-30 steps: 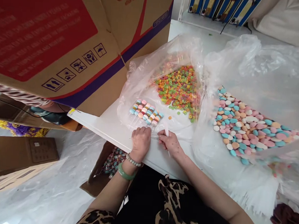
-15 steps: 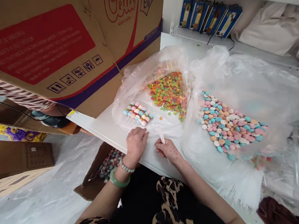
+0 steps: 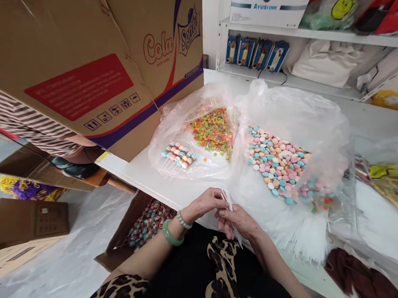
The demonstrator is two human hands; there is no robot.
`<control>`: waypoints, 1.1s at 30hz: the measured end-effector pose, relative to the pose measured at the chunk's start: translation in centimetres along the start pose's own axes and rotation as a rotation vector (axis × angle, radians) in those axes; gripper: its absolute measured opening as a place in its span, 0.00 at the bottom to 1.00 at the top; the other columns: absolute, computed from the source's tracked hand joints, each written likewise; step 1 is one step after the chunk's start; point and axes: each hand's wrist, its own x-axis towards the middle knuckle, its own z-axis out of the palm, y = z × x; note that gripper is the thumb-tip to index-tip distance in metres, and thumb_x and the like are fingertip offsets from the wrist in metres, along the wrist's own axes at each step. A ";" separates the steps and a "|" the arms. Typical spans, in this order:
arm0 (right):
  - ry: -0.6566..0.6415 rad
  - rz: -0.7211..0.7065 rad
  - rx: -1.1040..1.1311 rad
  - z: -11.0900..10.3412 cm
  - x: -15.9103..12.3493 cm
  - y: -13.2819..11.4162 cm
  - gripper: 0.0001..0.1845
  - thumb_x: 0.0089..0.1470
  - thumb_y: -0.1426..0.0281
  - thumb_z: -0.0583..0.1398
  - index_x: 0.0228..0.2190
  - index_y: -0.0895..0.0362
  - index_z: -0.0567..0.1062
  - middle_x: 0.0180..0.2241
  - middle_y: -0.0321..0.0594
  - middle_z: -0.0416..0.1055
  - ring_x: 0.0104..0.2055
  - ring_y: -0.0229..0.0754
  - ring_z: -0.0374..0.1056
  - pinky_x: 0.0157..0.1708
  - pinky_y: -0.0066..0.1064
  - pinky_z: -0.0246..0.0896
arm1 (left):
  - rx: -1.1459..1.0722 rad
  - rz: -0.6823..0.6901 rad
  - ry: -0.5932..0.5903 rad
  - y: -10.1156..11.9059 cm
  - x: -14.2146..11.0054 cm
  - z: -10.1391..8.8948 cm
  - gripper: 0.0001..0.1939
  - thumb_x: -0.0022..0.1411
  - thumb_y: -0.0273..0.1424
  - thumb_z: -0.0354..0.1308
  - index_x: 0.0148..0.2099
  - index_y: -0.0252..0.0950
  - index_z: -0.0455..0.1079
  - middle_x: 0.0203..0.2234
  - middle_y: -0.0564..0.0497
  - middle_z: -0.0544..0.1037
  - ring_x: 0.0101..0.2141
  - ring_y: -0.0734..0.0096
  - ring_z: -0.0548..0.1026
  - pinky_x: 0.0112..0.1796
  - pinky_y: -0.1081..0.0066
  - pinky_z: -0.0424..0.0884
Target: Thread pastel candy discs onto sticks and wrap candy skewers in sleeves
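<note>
Just off the table's front edge, my two hands come together over thin white sticks (image 3: 228, 200). My left hand (image 3: 207, 203), with a bead bracelet and a green bangle on its wrist, pinches them near the top. Around their lower part, my right hand (image 3: 241, 220) is closed. Ahead of my left hand lies a neat group of candy sticks (image 3: 178, 154) with pastel and brown pieces. Small ring-shaped candies (image 3: 213, 129) spread on plastic behind them. Pastel oval candies (image 3: 278, 160) fill a clear bag on the right. A bundle of white sticks (image 3: 309, 243) rests at the right front.
A tall cardboard carton (image 3: 123, 74) stands on the left of the table, with a person in striped clothing behind it. Below the table edge, an open box (image 3: 120, 247) contains wrapped candies. A brown cloth (image 3: 355, 277) lies at right. Shelves (image 3: 325, 35) run along the back.
My left hand has moved right, away from the candy sticks, and meets my right hand at the white sticks. The view has tilted up, showing more shelf.
</note>
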 end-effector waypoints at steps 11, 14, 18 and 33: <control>0.271 -0.214 0.100 -2.2 -2.3 -0.4 0.21 0.50 0.53 0.62 0.33 0.60 0.71 0.25 0.38 0.74 0.18 0.36 0.68 0.18 0.24 0.58 | 0.082 0.124 0.234 0.4 3.2 0.5 0.20 0.50 0.41 0.64 0.20 0.35 0.60 0.15 0.58 0.60 0.21 0.79 0.57 0.27 0.74 0.54; 0.369 -0.225 0.169 -2.9 -2.8 0.0 0.18 0.48 0.56 0.63 0.31 0.59 0.71 0.18 0.33 0.69 0.11 0.32 0.58 0.12 0.23 0.47 | 0.228 0.110 0.161 0.4 4.9 1.1 0.18 0.54 0.43 0.61 0.23 0.35 0.62 0.16 0.58 0.60 0.21 0.78 0.58 0.26 0.73 0.56; 0.695 -0.294 0.321 -6.1 -4.4 1.0 0.15 0.45 0.61 0.63 0.30 0.59 0.71 0.14 0.29 0.64 0.10 0.29 0.50 0.10 0.22 0.38 | 0.644 0.259 0.108 0.4 8.9 3.3 0.13 0.64 0.39 0.52 0.34 0.36 0.70 0.26 0.52 0.71 0.29 0.71 0.68 0.33 0.70 0.64; 1.041 -0.362 0.559 -11.9 -6.3 3.3 0.16 0.40 0.62 0.66 0.28 0.57 0.68 0.15 0.29 0.63 0.11 0.30 0.51 0.10 0.23 0.40 | 1.608 0.552 -0.028 -1.8 16.3 5.9 0.07 0.63 0.27 0.51 0.39 0.36 0.70 0.39 0.42 0.73 0.47 0.54 0.67 0.47 0.54 0.61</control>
